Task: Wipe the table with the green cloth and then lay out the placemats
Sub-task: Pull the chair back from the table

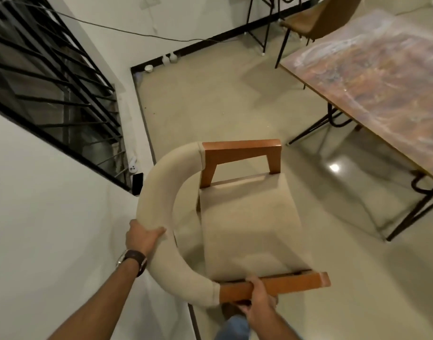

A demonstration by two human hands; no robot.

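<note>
Clearly the wiping hasn't begun: over by the wall, the left hand point(144, 236) curls its fingers over the padded back of the armchair point(250, 224), while the right hand point(258, 296) is wrapped around the wooden armrest point(284, 285). I'd carry it level, well clear of the table point(382, 77) on the right. No green cloth or placemats show anywhere.

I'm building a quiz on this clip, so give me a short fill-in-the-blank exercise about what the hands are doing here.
1. Both hands grip a beige ____ with wooden armrests.
2. The left hand holds its padded curved ____.
3. The right hand wraps around a wooden ____.
4. The marbled table stands to the person's ____.

Missing words: chair; backrest; armrest; right
</note>
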